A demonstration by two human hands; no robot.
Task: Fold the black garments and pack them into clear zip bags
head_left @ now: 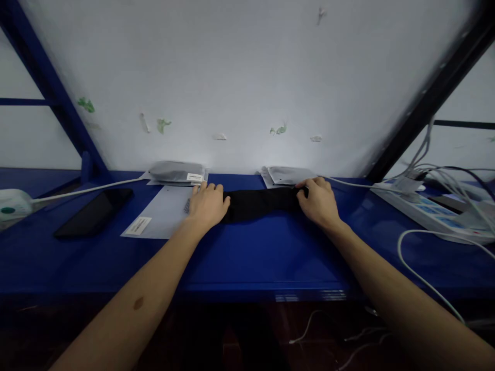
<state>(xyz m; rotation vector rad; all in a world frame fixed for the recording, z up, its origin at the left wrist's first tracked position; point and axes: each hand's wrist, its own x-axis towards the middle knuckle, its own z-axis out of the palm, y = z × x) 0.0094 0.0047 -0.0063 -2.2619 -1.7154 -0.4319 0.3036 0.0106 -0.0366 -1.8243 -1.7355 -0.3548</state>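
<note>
A long black piece of cloth lies flat on the blue table, stretched left to right. My left hand rests on its left end with fingers curled down onto it. My right hand grips its right end, fingers closed over the edge. Under my left hand's far side lies a clear flat plastic bag with a white label.
Two grey packed bags lie against the white wall. A black phone lies at the left, beside a white device with a cable. A white power strip and loose cables sit at the right.
</note>
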